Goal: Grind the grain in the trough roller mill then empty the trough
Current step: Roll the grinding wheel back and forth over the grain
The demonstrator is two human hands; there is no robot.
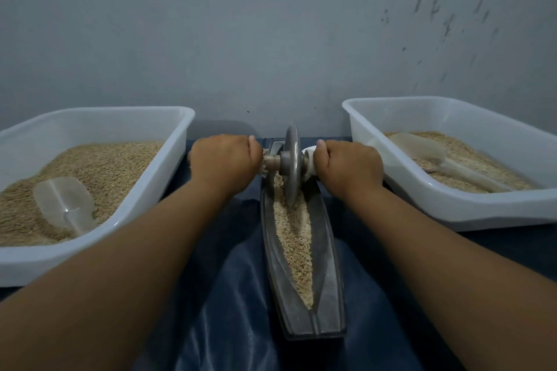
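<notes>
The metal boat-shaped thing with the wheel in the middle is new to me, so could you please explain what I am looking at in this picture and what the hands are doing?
This is one picture from a camera worn on the person's head, looking forward and down along both arms. In the middle lies a long, narrow metal trough with grain along its groove. A metal wheel stands on edge in the far end of that groove, with a handle sticking out each side. The left hand grips one handle and the right hand grips the other, as for rolling the wheel over the grain to crush it. On either side sits a white tub: the left tub and the right tub each hold grain and a clear plastic scoop. Everything rests on a dark blue cloth before a grey wall.
</notes>
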